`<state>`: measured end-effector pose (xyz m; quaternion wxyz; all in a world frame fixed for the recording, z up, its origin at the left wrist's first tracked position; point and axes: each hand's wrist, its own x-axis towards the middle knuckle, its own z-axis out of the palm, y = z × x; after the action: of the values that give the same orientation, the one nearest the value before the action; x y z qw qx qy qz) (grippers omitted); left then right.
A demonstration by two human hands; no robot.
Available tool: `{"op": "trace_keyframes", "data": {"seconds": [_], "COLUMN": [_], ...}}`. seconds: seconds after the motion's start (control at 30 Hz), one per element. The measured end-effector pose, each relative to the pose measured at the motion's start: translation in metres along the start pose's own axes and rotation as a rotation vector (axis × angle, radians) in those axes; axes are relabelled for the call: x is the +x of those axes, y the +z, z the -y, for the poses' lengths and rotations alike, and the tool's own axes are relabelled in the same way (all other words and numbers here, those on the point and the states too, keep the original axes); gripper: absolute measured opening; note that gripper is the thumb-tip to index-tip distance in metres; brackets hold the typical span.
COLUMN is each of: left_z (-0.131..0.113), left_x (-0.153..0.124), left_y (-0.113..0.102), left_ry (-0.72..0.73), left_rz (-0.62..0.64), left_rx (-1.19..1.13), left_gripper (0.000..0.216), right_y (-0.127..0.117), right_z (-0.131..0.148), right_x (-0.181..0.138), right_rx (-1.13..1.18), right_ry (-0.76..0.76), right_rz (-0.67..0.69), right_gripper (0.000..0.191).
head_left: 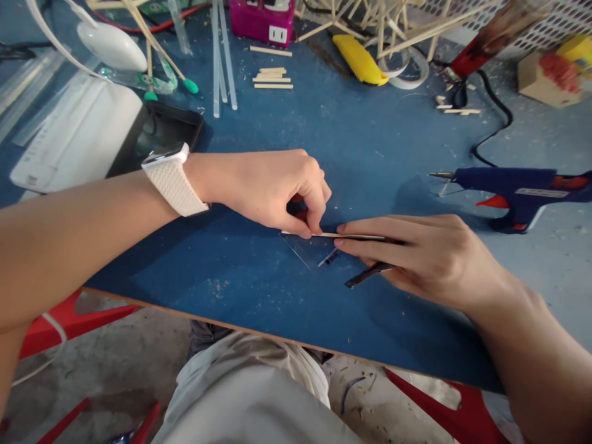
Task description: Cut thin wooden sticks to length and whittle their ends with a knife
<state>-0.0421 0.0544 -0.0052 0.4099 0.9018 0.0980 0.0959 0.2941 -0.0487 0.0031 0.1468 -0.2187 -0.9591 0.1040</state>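
Observation:
A thin pale wooden stick point(358, 235) lies flat on the blue tabletop point(240, 271), along the edge of a clear plastic ruler point(308, 250). My left hand point(272, 188), with a white watch strap at the wrist, pinches down on the stick's left end, something red tucked under its fingers. My right hand point(425, 256) presses its stretched fingers along the stick's right part and grips a dark pen-like tool point(367, 275) beneath them.
A blue hot glue gun point(518, 191) lies to the right, its black cord trailing back. Cut sticks point(272, 78), clear glue rods point(222, 55), a yellow cutter point(361, 60), a pink box point(263, 20), a stick frame and a white device point(74, 135) crowd the far side.

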Motion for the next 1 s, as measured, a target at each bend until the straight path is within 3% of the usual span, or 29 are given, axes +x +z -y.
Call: {"op": "trace_keyframes", "data": {"seconds": [0.13, 0.43, 0.77, 1.0], "left_z": [-0.0005, 0.0011, -0.0005, -0.0018], "left_x": [0.0006, -0.0002, -0.0007, -0.0006], "left_y": [0.0002, 0.0011, 0.0021, 0.0034], "left_ry": [-0.011, 0.001, -0.029, -0.042], "left_rz": [0.009, -0.006, -0.008, -0.019], "left_rx": [0.006, -0.011, 0.051, 0.039], "left_gripper": [0.018, 0.017, 0.02, 0.019], "right_y": [-0.0011, -0.0018, -0.003, -0.0017], "right_z": [0.0008, 0.0017, 0.0027, 0.0054], "right_x": [-0.0002, 0.0, 0.0002, 0.0001], "right_rx": [0.029, -0.009, 0.009, -0.051], "right_ry": [0.017, -0.005, 0.019, 0.009], "right_rz": [0.007, 0.012, 0.03, 0.013], "right_gripper": [0.07, 0.055, 0.064, 0.057]}}
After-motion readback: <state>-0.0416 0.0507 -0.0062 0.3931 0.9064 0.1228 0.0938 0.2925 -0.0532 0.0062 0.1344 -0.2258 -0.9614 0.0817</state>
